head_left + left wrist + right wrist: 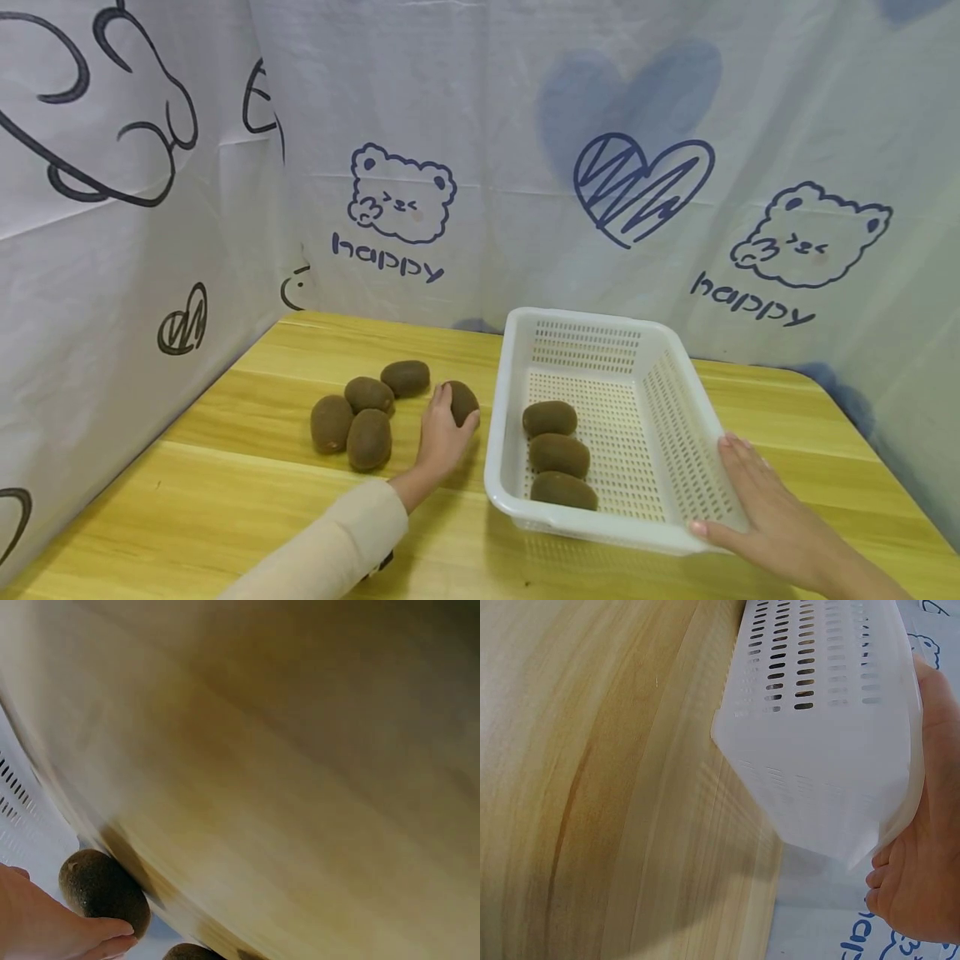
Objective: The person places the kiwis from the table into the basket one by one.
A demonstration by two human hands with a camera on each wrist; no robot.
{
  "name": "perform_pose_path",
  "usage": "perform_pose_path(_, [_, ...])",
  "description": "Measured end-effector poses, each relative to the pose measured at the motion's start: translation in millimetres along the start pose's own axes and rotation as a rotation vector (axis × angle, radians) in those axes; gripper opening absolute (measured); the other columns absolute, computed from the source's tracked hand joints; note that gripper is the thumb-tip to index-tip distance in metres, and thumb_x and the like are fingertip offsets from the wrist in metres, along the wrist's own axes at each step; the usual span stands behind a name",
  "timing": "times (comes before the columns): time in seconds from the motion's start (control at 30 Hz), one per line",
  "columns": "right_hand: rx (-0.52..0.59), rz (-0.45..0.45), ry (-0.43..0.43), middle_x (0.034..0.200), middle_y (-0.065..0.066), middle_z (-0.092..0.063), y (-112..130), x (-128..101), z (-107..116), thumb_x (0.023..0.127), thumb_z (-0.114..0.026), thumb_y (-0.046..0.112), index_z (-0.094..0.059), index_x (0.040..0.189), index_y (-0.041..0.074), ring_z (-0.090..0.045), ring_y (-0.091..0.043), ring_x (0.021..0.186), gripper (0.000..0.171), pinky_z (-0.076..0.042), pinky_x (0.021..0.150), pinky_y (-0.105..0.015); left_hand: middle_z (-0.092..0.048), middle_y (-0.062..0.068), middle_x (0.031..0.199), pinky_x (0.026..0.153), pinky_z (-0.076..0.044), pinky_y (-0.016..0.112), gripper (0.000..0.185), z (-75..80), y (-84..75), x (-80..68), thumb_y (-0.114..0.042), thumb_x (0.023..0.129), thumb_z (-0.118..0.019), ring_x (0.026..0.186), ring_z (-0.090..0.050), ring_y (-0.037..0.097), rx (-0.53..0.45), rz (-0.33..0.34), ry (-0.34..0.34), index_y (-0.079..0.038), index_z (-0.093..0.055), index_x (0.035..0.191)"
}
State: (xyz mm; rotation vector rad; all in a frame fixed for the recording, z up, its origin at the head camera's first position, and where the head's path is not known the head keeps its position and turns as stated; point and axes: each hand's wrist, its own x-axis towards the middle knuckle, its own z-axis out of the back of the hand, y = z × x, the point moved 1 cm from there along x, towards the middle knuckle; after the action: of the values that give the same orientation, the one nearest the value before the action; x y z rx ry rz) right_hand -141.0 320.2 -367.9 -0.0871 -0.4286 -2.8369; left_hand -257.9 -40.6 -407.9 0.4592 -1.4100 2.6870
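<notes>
My left hand [444, 433] holds a brown kiwi [463, 403] on the table, fingers on its left side and thumb at its lower right. The left wrist view also shows this kiwi [101, 889], with the fingertips against it. Left of that hand lie several more kiwis [369, 439] grouped close together. A white plastic basket [497, 450] with slotted walls stands to the right; inside, three kiwis [559, 454] line up along its left side. At the basket's near right corner, my right hand [780, 517] grips the rim, thumb on the front edge, fingers over the right edge.
Under everything is a yellow wood-grain table [247, 500]. White cloth [510, 250] with blue drawings hangs behind it, and another cloth with black drawings [90, 333] hangs along the left side.
</notes>
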Motion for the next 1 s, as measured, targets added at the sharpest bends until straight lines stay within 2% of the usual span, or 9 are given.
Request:
perform_pose_path(0.23, [0.001, 0.012, -0.019, 0.152, -0.028, -0.004, -1, -2, -2, 0.084, -0.062, 0.043, 0.0, 0.147, -0.003, 0.0, -0.042, 0.142, 0.1, 0.019, 0.092, -0.003, -0.027, 0.035, 0.143, 0.11, -0.029, 0.052, 0.066, -5.6, 2.6, 0.3, -0.013, 0.086, -0.065, 0.133, -0.029, 0.047, -0.004, 0.065, 0.049, 0.017, -0.032, 0.135])
perform_pose_path(0.5, [-0.002, 0.016, -0.028, 0.151, -0.03, -0.007, 0, -1, -1, 0.083, -0.062, 0.043, -0.001, 0.147, -0.004, -0.004, -0.044, 0.141, 0.1, 0.02, 0.094, -0.003, -0.026, 0.036, 0.143, 0.11, -0.029, 0.05, 0.069, -7.0, 4.7, 5.5, -0.01, 0.084, -0.066, 0.133, -0.029, 0.046, 0.017, 0.065, 0.062, 0.018, -0.03, 0.135])
perform_pose_path(0.77, [-0.01, 0.024, -0.037, 0.151, -0.031, -0.009, 1, 0, 0, 0.083, -0.063, 0.043, -0.002, 0.147, -0.004, -0.006, -0.045, 0.14, 0.1, 0.02, 0.094, -0.002, -0.022, 0.033, 0.146, 0.112, -0.027, 0.048, 0.069, -5.8, 4.3, 9.8, -0.008, 0.084, -0.066, 0.135, -0.026, 0.044, 0.045, 0.092, 0.101, 0.016, -0.029, 0.137])
perform_pose_path(1.0, [-0.007, 0.023, -0.033, 0.151, -0.031, -0.008, 1, -1, 0, 0.083, -0.063, 0.043, -0.002, 0.147, -0.004, -0.006, -0.044, 0.141, 0.1, 0.02, 0.095, -0.002, -0.029, 0.032, 0.144, 0.111, -0.029, 0.049, 0.064, -3.4, 9.2, 13.4, -0.006, 0.084, -0.065, 0.134, -0.03, 0.043, 0.109, 0.086, 0.115, 0.013, -0.033, 0.136])
